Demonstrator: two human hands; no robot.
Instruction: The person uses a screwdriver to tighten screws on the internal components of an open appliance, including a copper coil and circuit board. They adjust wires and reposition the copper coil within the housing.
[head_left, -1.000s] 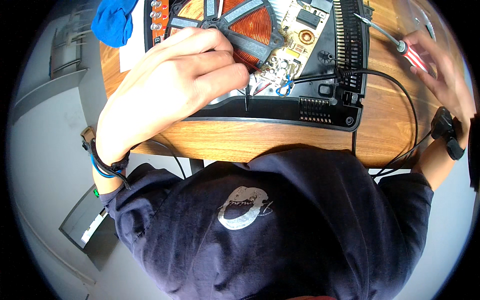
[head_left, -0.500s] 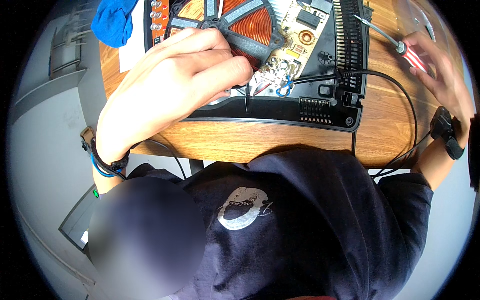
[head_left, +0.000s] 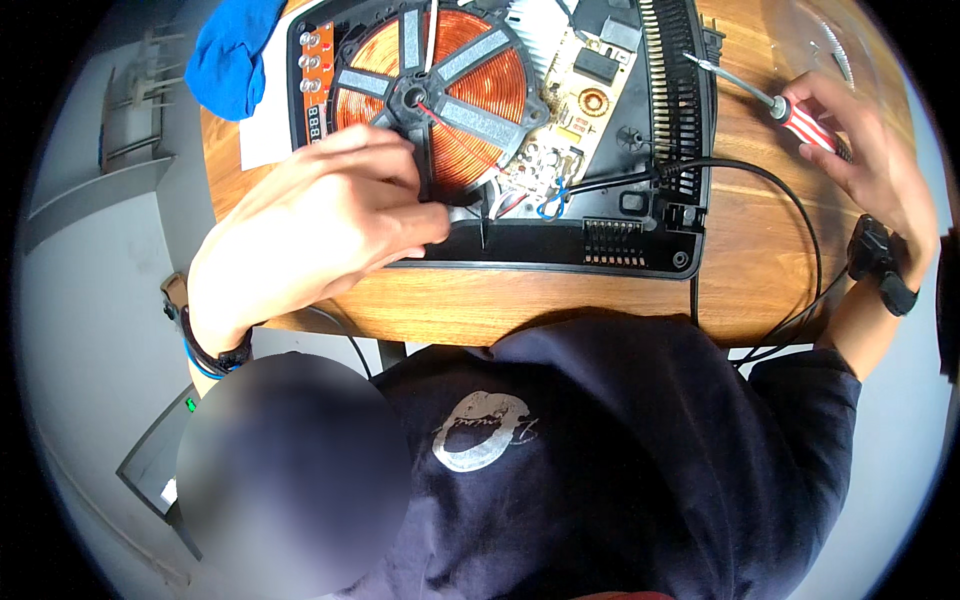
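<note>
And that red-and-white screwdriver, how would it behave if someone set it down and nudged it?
The screwdriver would probably stay stiff, since its thin metal shaft looks straight. It may well roll, as the striped handle looks rounded. It could feel heavier toward the handle end, which is clearly thicker than the shaft.

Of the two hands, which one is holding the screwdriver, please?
The right hand: it grips the red-and-white screwdriver by its handle. The left hand is away from it, at the edge of the large copper coil.
</note>
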